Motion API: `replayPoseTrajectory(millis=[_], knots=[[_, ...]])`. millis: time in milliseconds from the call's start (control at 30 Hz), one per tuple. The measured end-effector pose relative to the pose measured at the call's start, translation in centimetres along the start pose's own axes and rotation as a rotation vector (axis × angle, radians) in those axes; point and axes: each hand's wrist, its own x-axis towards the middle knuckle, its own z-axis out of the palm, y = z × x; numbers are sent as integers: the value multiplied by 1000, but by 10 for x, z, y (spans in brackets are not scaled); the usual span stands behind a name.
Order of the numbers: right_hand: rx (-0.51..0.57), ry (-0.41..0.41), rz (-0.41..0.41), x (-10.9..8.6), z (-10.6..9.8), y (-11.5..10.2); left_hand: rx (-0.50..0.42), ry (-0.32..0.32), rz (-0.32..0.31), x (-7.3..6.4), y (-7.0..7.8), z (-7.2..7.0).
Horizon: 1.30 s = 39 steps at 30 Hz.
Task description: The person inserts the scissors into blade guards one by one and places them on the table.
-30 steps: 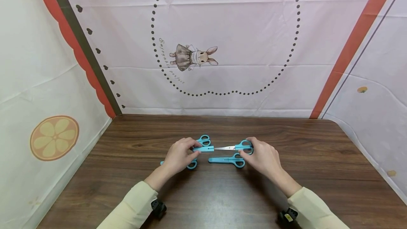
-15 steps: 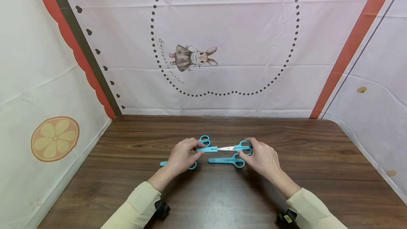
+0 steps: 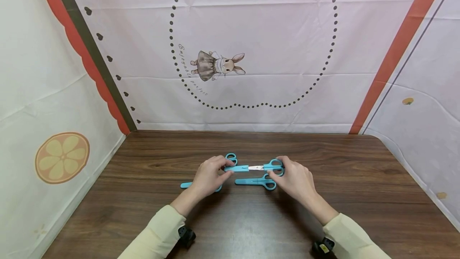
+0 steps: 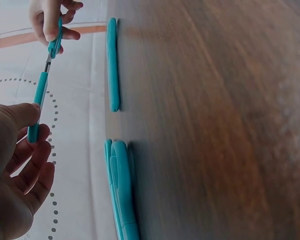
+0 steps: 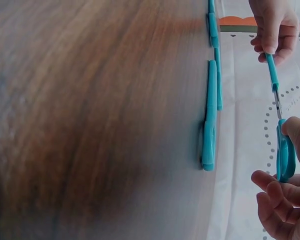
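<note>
My left hand [image 3: 209, 176] pinches a light-blue blade sheath [image 3: 240, 168] between thumb and fingers. Opposite it, my right hand [image 3: 296, 177] grips the blue handle loops of a pair of scissors [image 3: 268, 167]. The front of the blades lies inside the sheath, and a short stretch of bare metal [image 3: 256, 168] shows between sheath and handle. Both wrist views show sheath [image 4: 38, 100] and scissors [image 5: 285, 155] in one line, held up off the table. The other fingers of the right hand are spread loosely below the loops.
On the brown table [image 3: 359, 179] lie sheathed scissors [image 3: 251, 181] just in front of the held pair. Another sheathed pair [image 3: 186, 185] is partly hidden under my left wrist. Behind the left hand, more scissors [image 3: 231, 157] show their handle loops. A printed cloth [image 3: 287, 51] hangs behind.
My left hand has moved right with the sheath, which now covers more of the blades. The right hand with the scissors has barely shifted left.
</note>
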Motion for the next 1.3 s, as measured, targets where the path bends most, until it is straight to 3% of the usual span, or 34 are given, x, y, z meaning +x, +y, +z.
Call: replayPoseTrajectory(millis=[1300], knots=[[2, -1, -34, -2, 3, -8, -16, -16, 19, 2, 6, 6]])
